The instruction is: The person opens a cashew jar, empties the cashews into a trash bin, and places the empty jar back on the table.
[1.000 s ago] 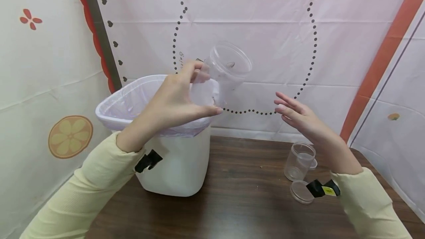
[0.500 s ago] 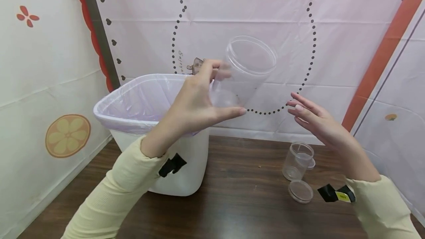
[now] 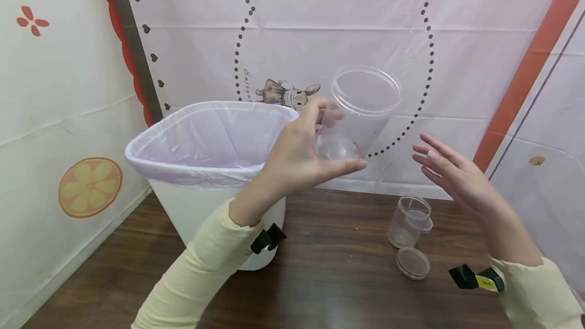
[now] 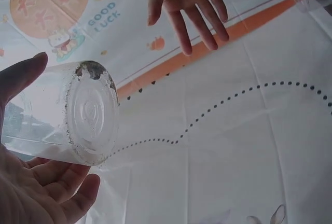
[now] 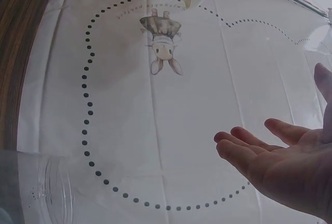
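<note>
Between the thumb and fingers of my left hand [image 3: 297,159] is a clear plastic jar [image 3: 365,123], held in the air right of the bin. It leans a little, with its lidless mouth upward. The left wrist view shows dark specks and crumbs along the edge of the jar's base [image 4: 93,115]. My right hand [image 3: 461,176] hovers to the right of the jar, apart from it, palm turned inward and holding nothing. In the right wrist view the right hand's fingers [image 5: 244,151] are loosely extended.
A white bin [image 3: 175,207] with a pale purple liner [image 3: 205,149] stands at the left. On the dark wooden table [image 3: 329,278], a second clear jar [image 3: 402,235] stands at the right, a clear lid [image 3: 413,264] before it and another lid [image 3: 427,225] behind. A printed cloth [image 3: 292,9] hangs behind.
My left hand has carried the jar rightward from beside the bin's rim, and the jar now stands more upright. My right hand has shifted right and slightly down, still holding nothing.
</note>
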Demonstrator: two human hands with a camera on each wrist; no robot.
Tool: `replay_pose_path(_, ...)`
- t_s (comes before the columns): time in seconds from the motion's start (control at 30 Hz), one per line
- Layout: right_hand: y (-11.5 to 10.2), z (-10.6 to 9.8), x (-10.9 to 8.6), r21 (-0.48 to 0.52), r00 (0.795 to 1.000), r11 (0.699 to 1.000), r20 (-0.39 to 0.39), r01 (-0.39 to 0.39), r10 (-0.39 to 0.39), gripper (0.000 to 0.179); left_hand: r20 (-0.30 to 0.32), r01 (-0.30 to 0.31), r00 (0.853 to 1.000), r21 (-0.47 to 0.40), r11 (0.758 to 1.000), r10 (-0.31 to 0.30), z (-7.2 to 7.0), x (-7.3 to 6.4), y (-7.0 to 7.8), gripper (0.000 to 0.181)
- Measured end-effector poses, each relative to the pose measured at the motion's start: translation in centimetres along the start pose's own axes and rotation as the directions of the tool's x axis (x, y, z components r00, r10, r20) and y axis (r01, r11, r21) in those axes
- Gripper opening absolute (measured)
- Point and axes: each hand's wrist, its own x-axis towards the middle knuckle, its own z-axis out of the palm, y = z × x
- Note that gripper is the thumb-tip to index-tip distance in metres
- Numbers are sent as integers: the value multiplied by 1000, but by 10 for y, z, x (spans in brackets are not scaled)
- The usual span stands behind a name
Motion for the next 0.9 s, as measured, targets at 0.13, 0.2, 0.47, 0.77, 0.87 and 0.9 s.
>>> replay_pose_path(0.13,4,-7,-4,36,1000,999,-10,20,-20,50,8,20,1000,-55,998,-19,11,0,-5,77)
replay_pose_path(0.2,6,-9,-6,63,999,997,-13,35,-34,49,0,8,1000,-74,997,-8,17,0,-10,77)
replay_pose_path(0.47,17,-18,-14,132,997,989,-10,73,-73,48,2,16,1000,-44,999,-16,40,0,-24,78)
replay_pose_path(0.77,25,-16,-25,85,990,988,-66,129,-124,45,-38,25,999,-157,987,-32,70,0,-46,83)
replay_pose_path(0.87,28,-17,-27,53,989,990,-75,133,-129,46,-44,55,997,-208,977,-65,81,2,-51,88)
replay_pose_path(0.9,28,-17,-27,44,989,990,-78,132,-128,46,-46,60,996,-220,974,-72,84,2,-53,88)
